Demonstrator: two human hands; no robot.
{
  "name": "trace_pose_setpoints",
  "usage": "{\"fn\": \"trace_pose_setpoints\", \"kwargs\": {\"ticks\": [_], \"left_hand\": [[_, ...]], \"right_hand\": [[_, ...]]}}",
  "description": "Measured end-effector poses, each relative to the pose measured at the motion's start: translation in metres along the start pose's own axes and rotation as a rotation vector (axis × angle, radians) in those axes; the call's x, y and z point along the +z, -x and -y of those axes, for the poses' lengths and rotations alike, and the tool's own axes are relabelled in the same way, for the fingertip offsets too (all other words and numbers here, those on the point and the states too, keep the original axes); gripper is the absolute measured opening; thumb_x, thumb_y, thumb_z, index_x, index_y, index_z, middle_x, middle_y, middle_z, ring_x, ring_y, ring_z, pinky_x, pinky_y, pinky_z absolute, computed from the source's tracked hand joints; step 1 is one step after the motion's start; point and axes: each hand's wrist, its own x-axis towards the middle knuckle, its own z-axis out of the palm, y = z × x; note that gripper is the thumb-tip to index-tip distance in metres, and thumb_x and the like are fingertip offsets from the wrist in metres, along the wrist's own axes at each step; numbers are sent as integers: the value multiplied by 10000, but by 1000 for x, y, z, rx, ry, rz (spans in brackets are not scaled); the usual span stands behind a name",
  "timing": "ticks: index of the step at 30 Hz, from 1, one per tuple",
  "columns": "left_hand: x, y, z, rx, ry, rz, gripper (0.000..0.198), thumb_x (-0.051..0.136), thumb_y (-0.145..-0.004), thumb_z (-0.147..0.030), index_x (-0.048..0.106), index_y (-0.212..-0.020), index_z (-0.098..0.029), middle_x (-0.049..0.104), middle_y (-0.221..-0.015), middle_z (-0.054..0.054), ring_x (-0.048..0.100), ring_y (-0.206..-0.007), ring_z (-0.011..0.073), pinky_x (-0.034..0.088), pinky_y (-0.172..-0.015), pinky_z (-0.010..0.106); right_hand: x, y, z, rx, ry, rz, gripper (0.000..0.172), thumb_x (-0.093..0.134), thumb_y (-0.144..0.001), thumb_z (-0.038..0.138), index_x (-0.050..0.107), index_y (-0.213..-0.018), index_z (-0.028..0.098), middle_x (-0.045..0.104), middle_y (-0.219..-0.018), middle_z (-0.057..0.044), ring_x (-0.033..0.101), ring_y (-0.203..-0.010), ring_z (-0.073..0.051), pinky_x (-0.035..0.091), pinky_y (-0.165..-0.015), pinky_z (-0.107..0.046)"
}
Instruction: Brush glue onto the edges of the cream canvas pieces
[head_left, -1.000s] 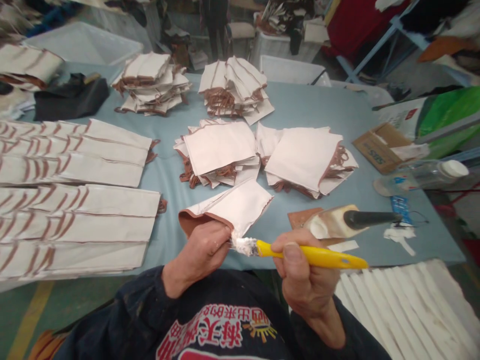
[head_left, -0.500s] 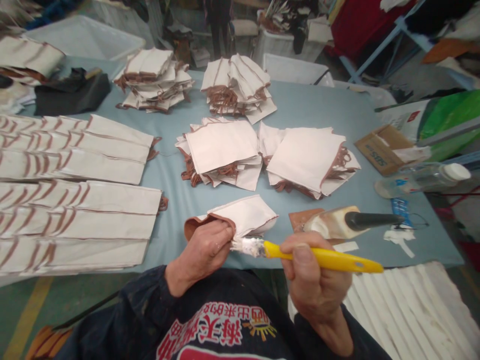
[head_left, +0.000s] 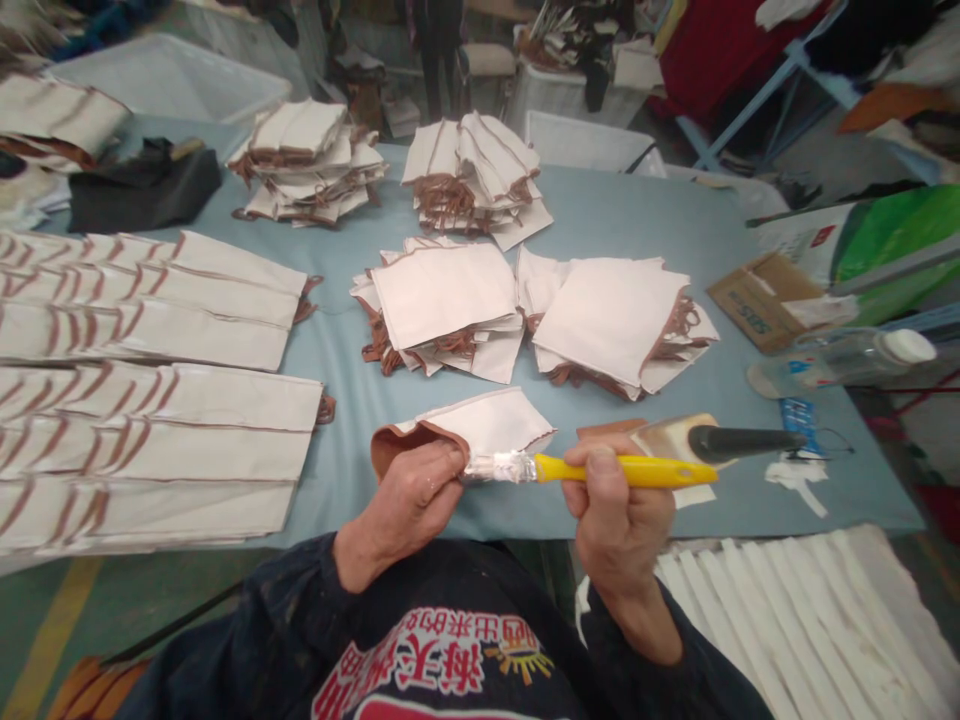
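My left hand (head_left: 409, 500) is closed on a folded white fabric piece with a brown lining (head_left: 480, 425), held just above the near edge of the blue table (head_left: 637, 225). My right hand (head_left: 619, 515) grips a yellow-handled brush (head_left: 600, 468) held level. Its white, glue-coated bristles touch the fabric at my left fingers. A second brush with a black handle (head_left: 720, 440) lies on a brown pad just right of the fabric.
Stacks of white pieces with brown straps (head_left: 450, 300) (head_left: 615, 320) (head_left: 472, 175) (head_left: 307, 160) fill the middle and far table. Long white strips (head_left: 150, 400) lie in rows at left. A cardboard box (head_left: 765, 300) and a plastic bottle (head_left: 847, 355) sit at right. White ribbed material (head_left: 795, 620) lies below right.
The fabric piece has dropped lower and flatter in my left hand. The yellow brush has risen and levelled out, and its bristles now press against the fabric's edge.
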Motion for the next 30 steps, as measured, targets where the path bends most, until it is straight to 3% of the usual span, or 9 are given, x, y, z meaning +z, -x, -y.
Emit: {"fn": "trace_pose_setpoints", "kwargs": {"ticks": [6, 12, 17, 19, 24, 30], "left_hand": [[1, 4, -1, -22, 19, 9, 259, 455, -875, 22, 578, -826, -200, 678, -777, 30, 626, -683, 158, 520, -673, 271], [0, 5, -2, -35, 38, -2, 264, 452, -877, 32, 585, -865, -197, 683, -792, 28, 640, -691, 153, 532, -666, 255], [-2, 4, -3, -27, 35, -17, 262, 452, -881, 29, 569, -843, -203, 678, -777, 27, 639, -684, 157, 518, -648, 257], [-3, 5, -3, -17, 23, -12, 262, 451, -883, 30, 570, -849, -201, 687, -782, 34, 647, -690, 161, 515, -644, 257], [-3, 8, -1, 31, -8, -23, 257, 473, -890, 30, 574, -849, -202, 698, -776, 39, 658, -691, 169, 511, -639, 261], [-6, 8, -2, 58, 0, -56, 270, 475, -895, 41, 563, -831, -207, 682, -739, 27, 644, -665, 162, 494, -608, 259]], "right_hand": [[-7, -16, -16, 104, 77, -2, 413, 546, -1051, 499, 633, -783, 197, 436, -445, 83, 412, -344, -96, 286, -353, -222], [-9, -15, 1, 55, 17, -21, 400, 558, -1068, 478, 660, -799, 200, 472, -466, 75, 413, -342, -90, 297, -349, -218], [-7, -15, -2, 87, 69, 110, 476, 539, -1063, 535, 661, -753, 195, 467, -487, 60, 430, -384, -95, 308, -369, -227], [-13, -17, -7, 128, 89, 106, 478, 559, -1051, 553, 662, -760, 189, 480, -496, 55, 435, -392, -95, 313, -371, -223], [-22, -26, -10, 193, -89, 28, 433, 621, -1013, 580, 643, -814, 197, 406, -456, 98, 358, -351, -82, 281, -354, -208], [-4, -29, -19, 228, -227, 151, 447, 609, -993, 602, 606, -782, 209, 369, -431, 103, 332, -349, -75, 242, -366, -196]]}}
